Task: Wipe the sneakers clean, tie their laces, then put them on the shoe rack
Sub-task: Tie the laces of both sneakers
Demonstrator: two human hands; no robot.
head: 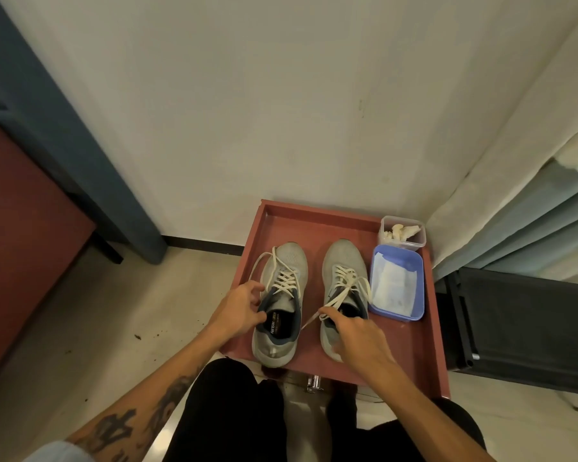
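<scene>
Now, head view: sneaker laces are being tied on a red tray point(411, 348).
Both shoes are set side by side, toes far: the left sneaker point(289, 261) is gripped at its collar by the left hand point(239, 310), and a lace end point(326, 313) of the right sneaker point(342, 261) is pinched by the right hand point(357, 341). By judgement, both lace ends should be drawn evenly snug before a bow is cinched.
</scene>
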